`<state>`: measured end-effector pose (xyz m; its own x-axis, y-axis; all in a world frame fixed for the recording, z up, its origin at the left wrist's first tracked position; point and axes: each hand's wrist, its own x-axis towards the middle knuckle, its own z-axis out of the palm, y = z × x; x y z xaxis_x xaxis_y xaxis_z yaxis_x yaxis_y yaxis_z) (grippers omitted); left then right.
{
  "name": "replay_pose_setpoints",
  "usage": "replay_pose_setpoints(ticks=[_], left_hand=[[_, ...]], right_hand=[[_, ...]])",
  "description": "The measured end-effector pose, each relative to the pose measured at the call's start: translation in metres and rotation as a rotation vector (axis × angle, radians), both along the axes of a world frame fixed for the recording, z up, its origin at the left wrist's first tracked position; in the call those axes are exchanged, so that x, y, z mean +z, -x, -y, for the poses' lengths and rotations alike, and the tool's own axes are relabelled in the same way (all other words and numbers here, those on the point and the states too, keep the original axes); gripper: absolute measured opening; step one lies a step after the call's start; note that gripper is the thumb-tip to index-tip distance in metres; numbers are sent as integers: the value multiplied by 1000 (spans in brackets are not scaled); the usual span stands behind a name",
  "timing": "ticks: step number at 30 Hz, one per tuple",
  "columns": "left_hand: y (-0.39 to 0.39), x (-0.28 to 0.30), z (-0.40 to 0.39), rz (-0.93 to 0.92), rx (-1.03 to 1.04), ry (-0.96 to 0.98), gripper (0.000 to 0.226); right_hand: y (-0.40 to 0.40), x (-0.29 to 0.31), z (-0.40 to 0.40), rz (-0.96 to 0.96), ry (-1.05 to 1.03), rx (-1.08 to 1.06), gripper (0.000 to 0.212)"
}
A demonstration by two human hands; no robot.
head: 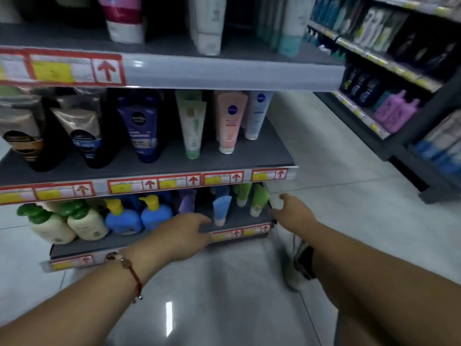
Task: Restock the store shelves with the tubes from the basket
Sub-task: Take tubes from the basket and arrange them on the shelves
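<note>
On the bottom shelf (pixel 239 218) stand a blue tube (pixel 221 208) and green tubes (pixel 258 199), caps down. My left hand (pixel 184 233) reaches over the shelf's front edge with its fingers stretched out, just left of the blue tube and holding nothing. My right hand (pixel 291 212) is at the shelf's right end, thumb and fingers curled round a pale tube (pixel 275 201) that is blurred, right beside the green tubes. The basket is out of view.
Blue and white pump bottles (pixel 122 218) fill the left of the bottom shelf. The middle shelf (pixel 264 156) holds upright tubes and the top shelf more. Another shelving unit (pixel 389 103) stands at right across the tiled aisle. My shoe (pixel 296 270) is on the floor.
</note>
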<state>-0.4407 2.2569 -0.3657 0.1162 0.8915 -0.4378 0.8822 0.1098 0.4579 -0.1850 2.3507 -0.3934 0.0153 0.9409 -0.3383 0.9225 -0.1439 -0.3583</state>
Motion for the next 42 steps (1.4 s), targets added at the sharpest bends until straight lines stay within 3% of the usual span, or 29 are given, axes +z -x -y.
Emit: replay_pose_setpoints(ticks=[3,6,13,16,19,21,23,26,28,30,32,34,37,42], left_hand=[[-25,-28,-27,18,1,23,27],[-45,-54,-50,16,24,8,44],[-84,-95,-82,81,38,7,47],[-96,-103,-83,201,58,5,32],[-99,-106,-80,309,129,-63,52],[-97,-105,-77,333,177,-109,74],[-94,-107,-74,309,154,-116,77],[-88,-114,-66,293,168,-19,44],[-82,-117,-62,429,312,74,25],[-75,-118,-60,586,483,170,14],[-68,-117,-59,654,601,244,16],[-62,-117,-59,666,638,268,20],[-55,-114,-62,639,653,258,32],[-55,-117,-77,619,664,238,36]], right_hand=[[-14,-21,-30,-127,18,-142,66],[-12,-43,-57,-191,22,-104,71],[12,-84,-77,-204,19,-74,29],[13,-93,-78,-122,-52,-123,25],[10,-75,-71,-152,-80,-91,25],[8,-58,-59,-324,0,-99,22],[6,-46,-38,-677,256,-177,24],[1,-53,-17,-958,641,-202,41],[1,-69,-23,-1038,746,-212,65],[12,-89,-38,-976,640,-275,67],[27,-117,-55,-698,350,-291,53],[44,-147,-68,-497,134,-287,61],[72,-184,-82,-417,15,-336,84],[97,-211,-104,-264,-194,-450,60]])
